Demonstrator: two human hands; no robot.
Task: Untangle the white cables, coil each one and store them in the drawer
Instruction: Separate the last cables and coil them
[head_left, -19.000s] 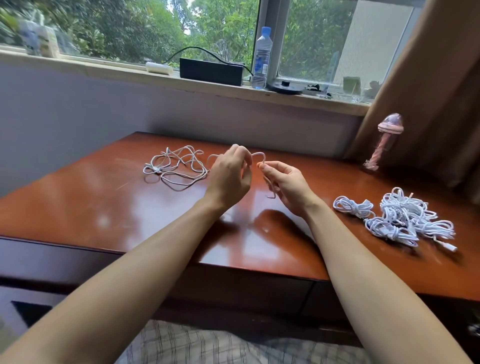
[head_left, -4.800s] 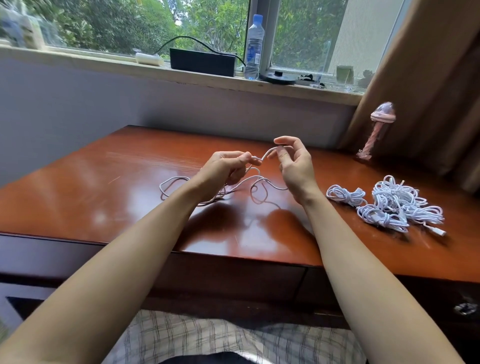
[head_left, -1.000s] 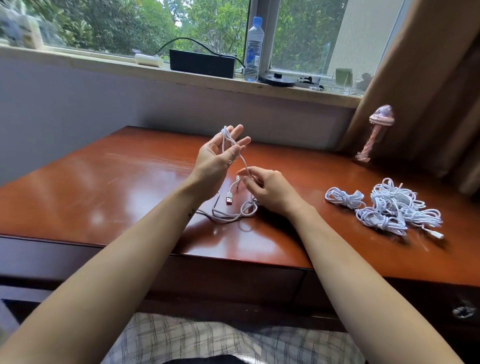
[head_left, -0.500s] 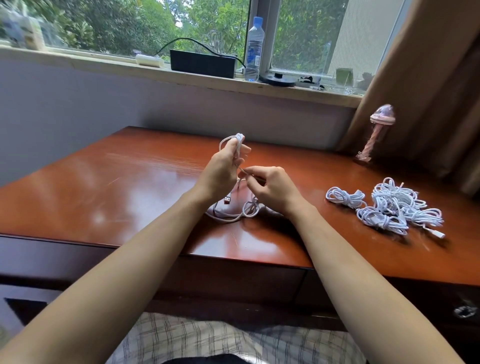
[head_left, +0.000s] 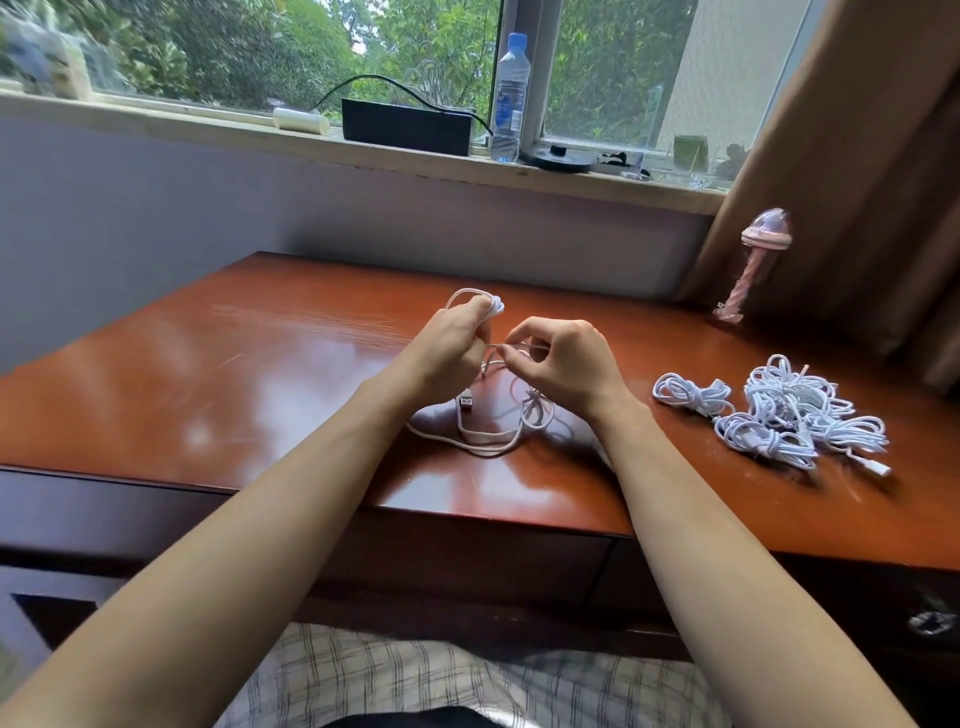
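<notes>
Over the desk (head_left: 260, 374), the left hand (head_left: 447, 348) grips cable (head_left: 483, 436) loops; the right hand (head_left: 563, 364) pinches the strand. Slack could snag; loose loops might slip off.

A glossy reddish-brown tabletop (head_left: 260, 374) lies under the fingers (head_left: 550, 330) and mirrors pale daylight to their left. Beyond the fingers rises a plain lilac-grey wall (head_left: 208, 208), topped by a worn windowsill (head_left: 208, 122). Above it, a window (head_left: 613, 67) shows green trees. A brown curtain (head_left: 857, 182) hangs far right of the fingers. Nearer than the fingers, a dark desk front (head_left: 467, 551) drops below the tabletop's edge.
</notes>
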